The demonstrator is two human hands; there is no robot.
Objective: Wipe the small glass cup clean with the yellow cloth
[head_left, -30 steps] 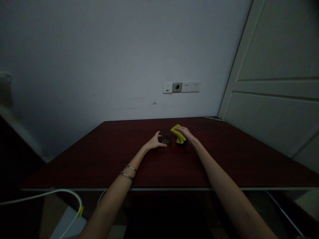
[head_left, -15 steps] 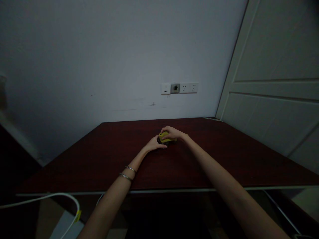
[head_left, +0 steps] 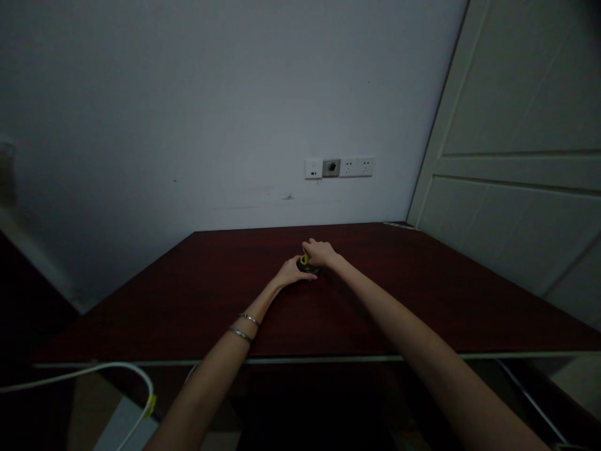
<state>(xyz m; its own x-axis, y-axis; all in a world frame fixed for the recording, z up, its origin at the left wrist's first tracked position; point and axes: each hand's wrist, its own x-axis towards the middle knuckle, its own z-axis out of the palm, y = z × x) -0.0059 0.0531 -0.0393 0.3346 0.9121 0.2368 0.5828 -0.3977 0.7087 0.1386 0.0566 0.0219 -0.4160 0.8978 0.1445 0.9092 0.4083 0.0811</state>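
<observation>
A dark dish, mostly hidden, is being clasped on the red-brown tabletop from its left side by the left hand. A yellow cloth is being gripped over it by the right hand, close beside. The dish is being judged stiff, perhaps slippery and breakable, hence best held by its outer wall; the cloth is being judged light, soft and best bunched in the fingers.

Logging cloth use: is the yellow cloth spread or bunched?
Bunched where visible: the yellow cloth curls under the right hand, which hides the rest.
</observation>
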